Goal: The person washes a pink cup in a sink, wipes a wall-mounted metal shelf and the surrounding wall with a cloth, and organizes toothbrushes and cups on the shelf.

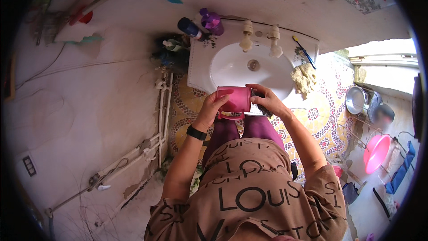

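Note:
A pink plastic mug [238, 99] lies on its side in front of me, over the near rim of the white sink [232, 69]. My left hand [211, 110] is closed around its left end, thumb across the side, with the handle hanging toward me. My right hand [271, 101] is at the mug's right end, fingers curled round a dark, rough scrubbing pad [262, 109] pressed against that end. The pad is partly hidden under the fingers.
Two taps [246, 40] stand at the sink's back, with a purple bottle [211, 21] and a dark blue bottle [189, 27] to their left. A toothbrush [304, 52] and a yellowish loofah-like clump [305, 79] lie right. A pink basin [377, 153] hangs on the right wall.

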